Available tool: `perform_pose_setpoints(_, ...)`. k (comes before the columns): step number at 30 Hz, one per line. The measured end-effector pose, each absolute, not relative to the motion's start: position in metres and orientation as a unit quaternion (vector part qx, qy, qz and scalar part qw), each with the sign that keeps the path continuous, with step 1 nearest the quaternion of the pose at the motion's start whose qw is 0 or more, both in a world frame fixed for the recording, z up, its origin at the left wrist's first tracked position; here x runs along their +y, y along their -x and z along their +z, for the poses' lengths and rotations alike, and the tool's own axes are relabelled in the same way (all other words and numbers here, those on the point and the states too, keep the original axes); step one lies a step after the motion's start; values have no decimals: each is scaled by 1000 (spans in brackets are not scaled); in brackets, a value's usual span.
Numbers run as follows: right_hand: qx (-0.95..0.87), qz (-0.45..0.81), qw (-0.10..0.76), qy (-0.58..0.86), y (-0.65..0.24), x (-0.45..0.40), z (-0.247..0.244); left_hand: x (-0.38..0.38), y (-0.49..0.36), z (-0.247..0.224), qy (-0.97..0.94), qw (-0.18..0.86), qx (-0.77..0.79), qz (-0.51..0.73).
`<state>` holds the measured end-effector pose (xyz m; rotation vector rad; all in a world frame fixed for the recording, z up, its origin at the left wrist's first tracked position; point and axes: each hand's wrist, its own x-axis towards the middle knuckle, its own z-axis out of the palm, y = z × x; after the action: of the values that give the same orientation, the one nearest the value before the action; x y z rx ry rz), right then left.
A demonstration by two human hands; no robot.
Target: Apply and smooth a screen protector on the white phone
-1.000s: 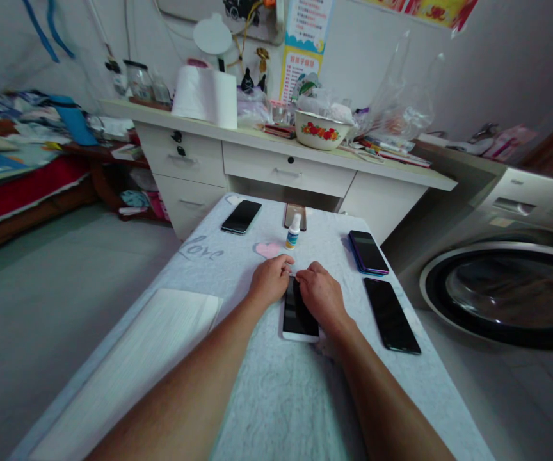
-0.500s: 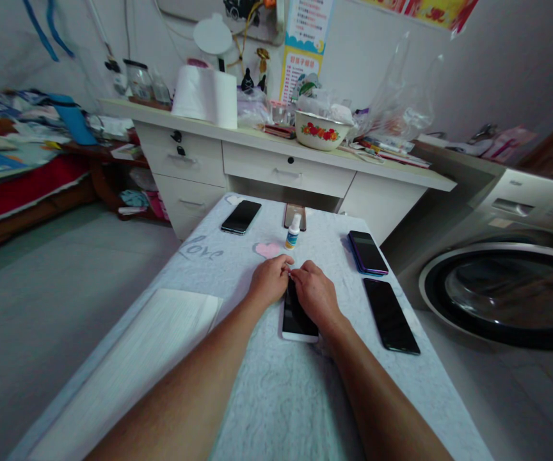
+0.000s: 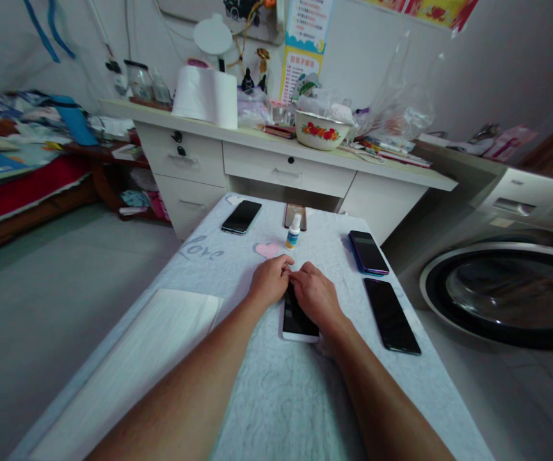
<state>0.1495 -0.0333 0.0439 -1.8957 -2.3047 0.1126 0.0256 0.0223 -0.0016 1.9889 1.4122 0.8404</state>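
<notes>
A white-framed smartphone (image 3: pixel 299 320) with a dark screen lies flat on the table, its far end covered by my hands. My left hand (image 3: pixel 271 280) is closed at the phone's far left corner, with thumb and fingers pinched together. Over the upper right of the screen rests my right hand (image 3: pixel 317 294), its fingers also curled closed and meeting the left fingertips. Whatever sits between the fingertips is too small or hidden to make out. Just beyond the hands stands a small white spray bottle (image 3: pixel 293 233) with a blue and yellow label, upright.
A black phone (image 3: pixel 241 217) lies far left. At the right are a stack of phones (image 3: pixel 368 252) and another black phone (image 3: pixel 392 315). A brownish phone or case (image 3: pixel 296 216) lies behind the bottle. A whitish sheet (image 3: pixel 132 371) covers the left edge. A washing machine (image 3: pixel 502 221) stands right.
</notes>
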Motion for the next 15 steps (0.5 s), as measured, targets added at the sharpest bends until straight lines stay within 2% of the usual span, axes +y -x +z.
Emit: perform_pose_setpoints(15,-776,41,79,625,-151,-35,42,23,-25,-3,-739,282,525,314)
